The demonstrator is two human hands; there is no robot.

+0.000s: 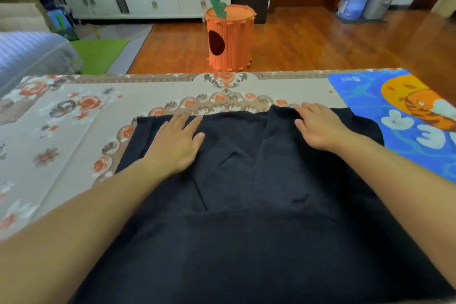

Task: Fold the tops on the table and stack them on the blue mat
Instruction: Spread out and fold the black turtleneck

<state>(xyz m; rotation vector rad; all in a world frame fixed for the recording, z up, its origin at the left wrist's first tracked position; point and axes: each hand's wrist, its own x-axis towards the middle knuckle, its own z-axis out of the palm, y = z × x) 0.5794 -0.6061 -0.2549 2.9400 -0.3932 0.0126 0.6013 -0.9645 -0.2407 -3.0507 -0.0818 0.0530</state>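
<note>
Head view: one dark top (246, 192) spread on the floral surface (49, 118), filling the middle from 6 o'clock up past centre.
Left hand (176, 142): flat on the cloth at about 10 o'clock, fingers straight and apart, pressing, gripping nothing.
Right hand (318, 126): at about 1 o'clock on the far edge, fingers flat over a raised fold; nothing pinched that I can see.
Blue mat (370, 96): at 2 o'clock, bare where it shows; the top's right edge touches or overlaps it.
Progress: early, I'd say. Smoothing or a first side fold; no stack yet.
Long axis: runs 6 to 12, away from the person; which end is the collar, cannot tell.
</note>
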